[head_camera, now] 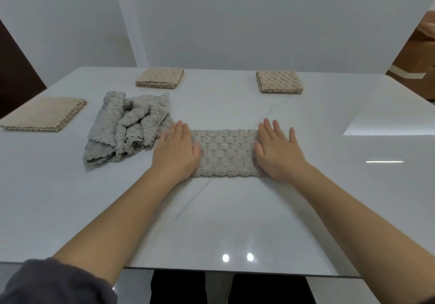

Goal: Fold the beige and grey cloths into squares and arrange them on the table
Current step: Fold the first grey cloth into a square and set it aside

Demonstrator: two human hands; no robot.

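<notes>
Crumpled cloths (127,127) lie left of the folded strip (226,153), three folded squares (160,77) behind.

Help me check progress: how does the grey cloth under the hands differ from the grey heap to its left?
The grey cloth lies flat, folded into a neat long strip; the grey heap is crumpled and unfolded. The left hand and right hand press flat on the cloth's two ends; the heap lies loose beside them. Both are fluffy grey fabric on the white table.
</notes>
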